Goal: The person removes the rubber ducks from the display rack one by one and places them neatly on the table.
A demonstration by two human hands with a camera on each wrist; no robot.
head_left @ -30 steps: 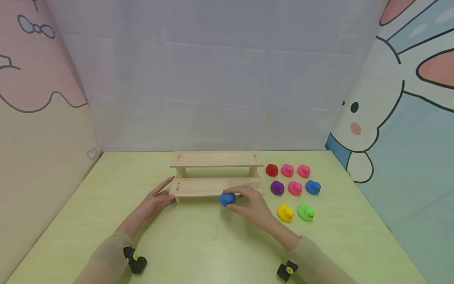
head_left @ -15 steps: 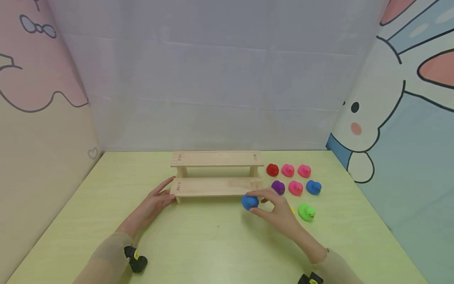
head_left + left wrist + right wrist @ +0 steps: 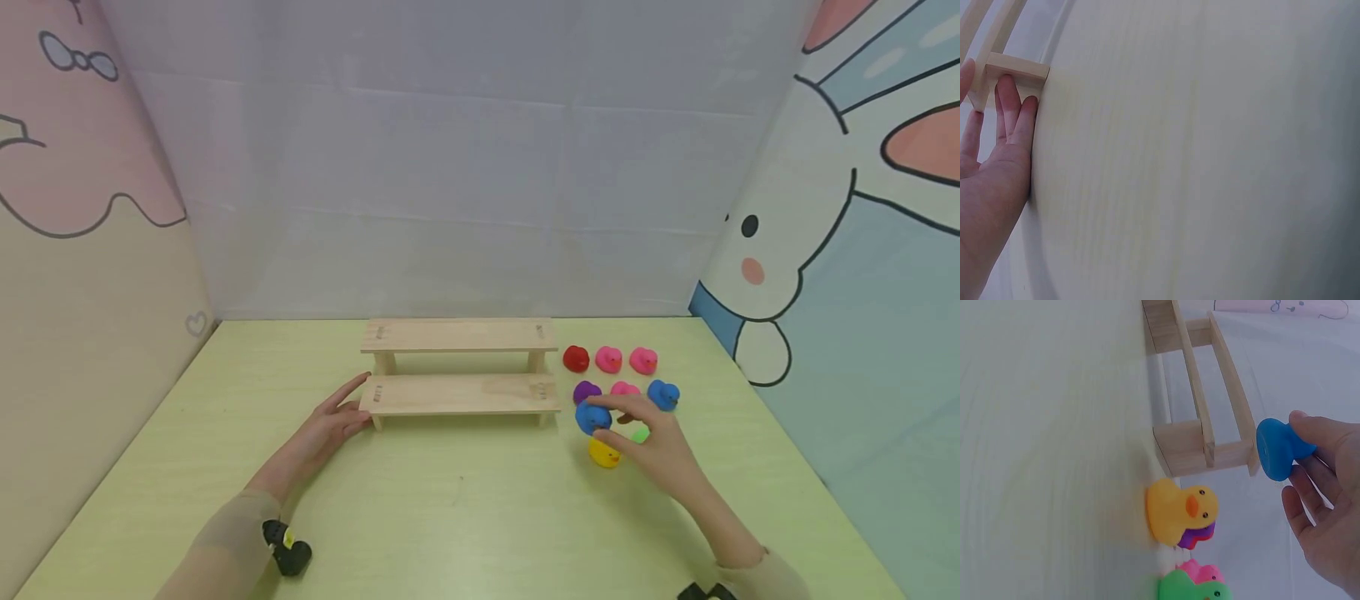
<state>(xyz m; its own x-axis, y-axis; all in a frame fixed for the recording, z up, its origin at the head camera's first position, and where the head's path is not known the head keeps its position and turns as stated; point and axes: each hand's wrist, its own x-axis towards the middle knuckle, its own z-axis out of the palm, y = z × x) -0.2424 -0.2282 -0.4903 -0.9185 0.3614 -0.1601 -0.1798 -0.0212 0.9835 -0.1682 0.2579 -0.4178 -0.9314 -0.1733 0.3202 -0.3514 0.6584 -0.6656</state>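
Note:
My right hand point(image 3: 662, 447) pinches a blue rubber duck point(image 3: 591, 418) between thumb and fingers, held above the table. In the right wrist view that blue duck point(image 3: 1275, 451) shows its flat underside, apart from the other ducks. Just below it in the head view is a yellow duck point(image 3: 604, 453); a green duck point(image 3: 640, 436) is mostly hidden by the hand. My left hand point(image 3: 327, 432) touches the left end of a two-tier wooden rack point(image 3: 459, 393). Seen from the left wrist, the left hand's point(image 3: 1004, 165) extended fingers rest against the rack's end.
Behind the held duck sit a purple duck point(image 3: 586, 392), a pink duck point(image 3: 625, 388) and another blue duck point(image 3: 664, 395). Farther back are a red duck point(image 3: 576, 359) and two pink ducks point(image 3: 608, 360). A pale curtain point(image 3: 450, 167) closes the table's far side.
My right hand has carried the blue duck rightward, from the front of the lower shelf to above the yellow duck. The left hand and the rack have stayed in place.

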